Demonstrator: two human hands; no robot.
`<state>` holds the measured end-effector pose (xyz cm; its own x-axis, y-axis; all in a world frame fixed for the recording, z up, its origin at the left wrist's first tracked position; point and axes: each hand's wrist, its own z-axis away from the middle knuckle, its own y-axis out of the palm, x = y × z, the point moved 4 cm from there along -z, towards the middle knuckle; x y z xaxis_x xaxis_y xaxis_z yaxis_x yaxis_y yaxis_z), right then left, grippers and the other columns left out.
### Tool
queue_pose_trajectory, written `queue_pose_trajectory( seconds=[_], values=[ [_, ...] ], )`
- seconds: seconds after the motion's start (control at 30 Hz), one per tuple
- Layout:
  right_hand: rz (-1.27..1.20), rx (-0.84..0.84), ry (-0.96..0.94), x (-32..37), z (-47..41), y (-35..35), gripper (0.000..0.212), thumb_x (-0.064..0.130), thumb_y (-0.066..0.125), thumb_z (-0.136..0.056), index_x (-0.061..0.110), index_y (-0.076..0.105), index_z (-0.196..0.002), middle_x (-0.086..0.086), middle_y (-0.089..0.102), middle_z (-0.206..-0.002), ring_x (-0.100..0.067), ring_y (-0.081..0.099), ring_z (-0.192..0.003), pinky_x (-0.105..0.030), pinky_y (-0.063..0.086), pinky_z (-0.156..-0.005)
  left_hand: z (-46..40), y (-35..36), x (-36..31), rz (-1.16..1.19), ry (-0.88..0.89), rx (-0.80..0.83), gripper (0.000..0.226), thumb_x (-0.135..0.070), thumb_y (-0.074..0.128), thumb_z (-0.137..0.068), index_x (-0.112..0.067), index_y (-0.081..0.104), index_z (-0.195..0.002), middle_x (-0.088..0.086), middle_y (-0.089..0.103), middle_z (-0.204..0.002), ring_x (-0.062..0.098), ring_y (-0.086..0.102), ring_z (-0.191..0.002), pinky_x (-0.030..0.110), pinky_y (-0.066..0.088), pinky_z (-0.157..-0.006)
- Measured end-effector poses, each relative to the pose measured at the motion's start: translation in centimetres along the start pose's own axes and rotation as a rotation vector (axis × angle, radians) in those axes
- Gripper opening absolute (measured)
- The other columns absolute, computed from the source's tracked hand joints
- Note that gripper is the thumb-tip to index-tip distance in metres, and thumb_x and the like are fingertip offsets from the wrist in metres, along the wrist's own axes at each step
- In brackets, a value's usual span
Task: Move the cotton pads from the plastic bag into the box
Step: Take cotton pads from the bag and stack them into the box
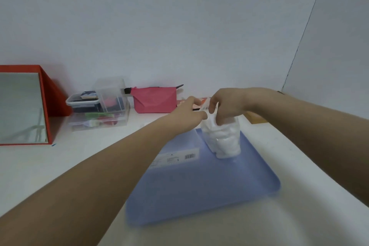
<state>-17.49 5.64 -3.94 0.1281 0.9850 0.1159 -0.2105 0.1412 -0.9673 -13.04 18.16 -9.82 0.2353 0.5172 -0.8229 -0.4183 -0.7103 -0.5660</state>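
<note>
A clear plastic bag point(220, 138) full of white cotton pads stands upright at the far end of a blue tray point(199, 185). My right hand point(227, 104) pinches the bag's top edge from the right. My left hand point(187, 114) grips the same top edge from the left. Both hands meet above the bag, and the bag's opening is hidden between the fingers. A clear lidded plastic box point(110, 94) sits on stacked clear organisers at the back left.
A red-framed mirror box point(26, 106) stands at the far left. A pink pouch point(154, 100) leans against the back wall, with an orange flat object point(256, 119) behind the bag at the right. The white wall closes off the back.
</note>
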Motion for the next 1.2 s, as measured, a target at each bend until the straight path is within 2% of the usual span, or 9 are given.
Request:
queue_pose_trajectory(
  seconds=[0.27, 0.43, 0.6, 0.77, 0.83, 0.93, 1.03, 1.1, 1.2],
  values=[
    [-0.652, -0.202, -0.036, -2.3, 0.5, -2.8, 0.008, 0.001, 0.066, -0.082, 0.008, 0.066, -0.085, -0.005, 0.064, -0.083, -0.019, 0.063, -0.075, -0.024, 0.051, -0.057, -0.1, -1.4, -2.0, 0.236, 0.031, -0.030, 0.024, -0.040, 0.062, -0.087, -0.021, 0.064, -0.101, 0.002, 0.070, -0.107, 0.018, 0.067, -0.098, 0.038, 0.055, -0.096],
    [-1.074, -0.023, -0.077, -1.9, 0.1, -1.9, 0.025, -0.004, 0.060, -0.087, -0.004, 0.064, -0.112, -0.020, 0.071, -0.108, -0.029, 0.073, -0.096, -0.034, 0.061, -0.080, 0.1, -3.1, -2.7, 0.325, 0.044, -0.142, 0.008, -0.007, 0.060, -0.090, -0.012, 0.063, -0.095, 0.007, 0.069, -0.096, 0.014, 0.067, -0.073, 0.017, 0.055, -0.058],
    [-0.349, -0.185, -0.011, -1.6, -0.7, -1.3, 0.029, -0.004, 0.050, -0.085, -0.007, 0.066, -0.109, -0.021, 0.073, -0.096, -0.022, 0.069, -0.073, -0.030, 0.056, -0.076, 0.0, -4.2, -1.3, 0.215, 0.024, -0.229, 0.019, 0.000, 0.058, -0.087, -0.011, 0.051, -0.100, 0.006, 0.058, -0.096, 0.024, 0.064, -0.078, 0.047, 0.059, -0.088],
    [-0.080, 0.001, 0.000, 0.4, -1.2, 1.0, 0.023, 0.019, 0.064, -0.087, 0.007, 0.072, -0.105, -0.004, 0.076, -0.096, -0.022, 0.074, -0.087, -0.028, 0.055, -0.081, 0.8, -5.0, -0.9, -0.063, 0.102, -0.250, 0.024, 0.004, 0.045, -0.088, -0.016, 0.057, -0.096, 0.008, 0.056, -0.095, 0.019, 0.048, -0.067, 0.018, 0.036, -0.050],
    [-0.112, 0.061, 0.000, 0.8, -1.4, 1.5, 0.030, 0.025, 0.065, -0.088, 0.014, 0.068, -0.115, 0.004, 0.069, -0.093, -0.022, 0.074, -0.085, -0.027, 0.056, -0.083, 1.1, -5.1, -0.6, -0.118, 0.105, -0.236, 0.029, 0.006, 0.041, -0.089, -0.012, 0.064, -0.092, 0.017, 0.064, -0.119, 0.015, 0.052, -0.065, 0.013, 0.030, -0.042],
    [-0.059, 0.188, 0.009, 0.5, -1.4, 1.9, 0.049, 0.026, 0.065, -0.088, 0.034, 0.054, -0.135, 0.012, 0.056, -0.096, -0.019, 0.070, -0.094, -0.033, 0.053, -0.096, 1.5, -5.0, -0.1, -0.141, 0.097, -0.224, 0.032, 0.004, 0.042, -0.092, -0.010, 0.071, -0.092, 0.014, 0.057, -0.140, 0.020, 0.064, -0.089, 0.009, 0.030, -0.042],
    [-0.057, 0.261, 0.033, 0.0, -1.4, 2.3, 0.053, 0.013, 0.057, -0.089, 0.033, 0.052, -0.139, 0.004, 0.059, -0.112, -0.024, 0.067, -0.105, -0.036, 0.054, -0.097, 1.4, -4.9, 0.6, -0.155, 0.088, -0.210, 0.029, -0.002, 0.046, -0.093, -0.014, 0.072, -0.092, 0.014, 0.064, -0.128, 0.009, 0.053, -0.072, 0.014, 0.033, -0.050],
    [-0.050, 0.274, 0.038, -0.3, -1.3, 2.5, 0.047, 0.010, 0.054, -0.089, 0.029, 0.057, -0.132, -0.003, 0.062, -0.118, -0.025, 0.067, -0.104, -0.035, 0.056, -0.092, 1.2, -4.7, 0.9, -0.155, 0.085, -0.210, 0.025, -0.004, 0.049, -0.093, -0.014, 0.073, -0.093, 0.010, 0.066, -0.119, 0.018, 0.060, -0.087, 0.015, 0.035, -0.056],
    [0.047, 0.241, 0.049, -0.6, -1.5, 2.3, 0.039, 0.010, 0.052, -0.086, 0.024, 0.061, -0.122, -0.007, 0.067, -0.111, -0.026, 0.069, -0.083, -0.028, 0.057, -0.069, 1.1, -4.4, 1.0, -0.150, 0.093, -0.196, 0.020, -0.010, 0.054, -0.092, -0.011, 0.073, -0.097, 0.001, 0.060, -0.096, 0.008, 0.054, -0.069, 0.017, 0.036, -0.056]
  ],
)
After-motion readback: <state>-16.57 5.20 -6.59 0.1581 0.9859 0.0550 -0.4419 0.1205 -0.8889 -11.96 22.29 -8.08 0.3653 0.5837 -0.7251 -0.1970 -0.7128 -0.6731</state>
